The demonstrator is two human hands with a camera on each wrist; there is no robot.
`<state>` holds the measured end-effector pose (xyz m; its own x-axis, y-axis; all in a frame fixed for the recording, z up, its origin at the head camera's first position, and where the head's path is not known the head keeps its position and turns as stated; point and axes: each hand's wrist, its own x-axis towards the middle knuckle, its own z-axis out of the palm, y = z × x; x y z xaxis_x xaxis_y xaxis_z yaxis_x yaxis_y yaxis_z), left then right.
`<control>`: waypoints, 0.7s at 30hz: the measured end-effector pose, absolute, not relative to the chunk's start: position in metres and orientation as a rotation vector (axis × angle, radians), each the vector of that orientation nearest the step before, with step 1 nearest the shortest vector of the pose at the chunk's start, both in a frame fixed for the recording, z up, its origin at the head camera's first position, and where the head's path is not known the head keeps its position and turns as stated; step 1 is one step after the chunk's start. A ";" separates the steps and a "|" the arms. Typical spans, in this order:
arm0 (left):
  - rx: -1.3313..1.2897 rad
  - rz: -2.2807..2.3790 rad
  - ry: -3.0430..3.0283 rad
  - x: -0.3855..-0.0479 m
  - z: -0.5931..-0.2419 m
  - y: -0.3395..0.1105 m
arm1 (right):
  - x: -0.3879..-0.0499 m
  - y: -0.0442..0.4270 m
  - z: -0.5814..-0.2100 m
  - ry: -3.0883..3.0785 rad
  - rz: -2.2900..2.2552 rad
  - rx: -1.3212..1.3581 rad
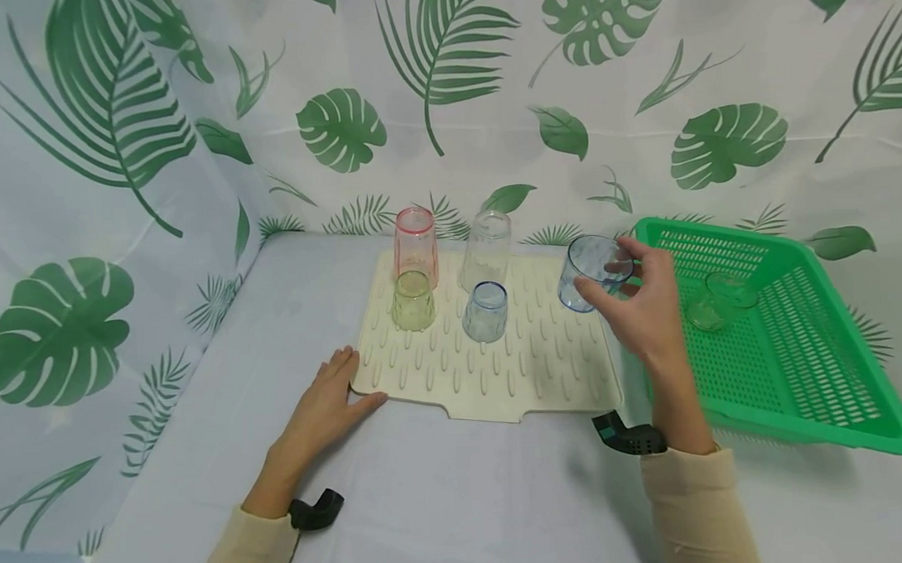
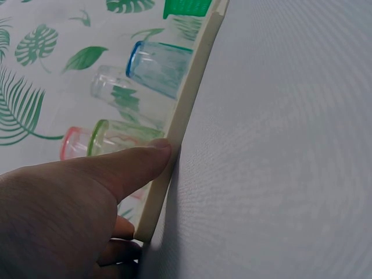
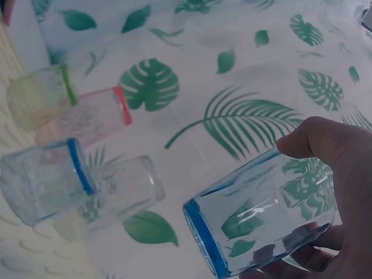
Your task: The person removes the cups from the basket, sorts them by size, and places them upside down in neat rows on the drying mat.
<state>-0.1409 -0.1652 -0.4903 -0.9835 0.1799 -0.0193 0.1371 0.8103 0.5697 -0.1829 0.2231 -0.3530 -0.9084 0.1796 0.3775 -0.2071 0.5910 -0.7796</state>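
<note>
Head view: the blue glass tilts over the right side of the mat, pinched by the right hand, its fingers half-seen through the wall; whether it touches the mat I cannot tell. The left hand rests at the near-left corner, thumb spread, other fingers partly hidden in the left wrist view. Greenish glassware in the basket looks indistinct.

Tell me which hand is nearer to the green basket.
Right. The right hand holds a blue glass by the left side of the green basket; the left hand is farther off, at the near left corner of the cream mat.
</note>
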 end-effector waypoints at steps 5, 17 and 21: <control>0.242 0.896 2.906 -0.141 -0.490 -0.165 | -0.183 0.218 -0.362 -2.417 1.279 0.056; 0.249 0.896 2.926 -0.141 -0.489 -0.165 | -0.182 0.205 -0.363 -2.451 1.326 0.218; 0.242 0.895 2.924 -0.140 -0.490 -0.165 | -0.181 0.202 -0.367 -2.460 1.340 0.272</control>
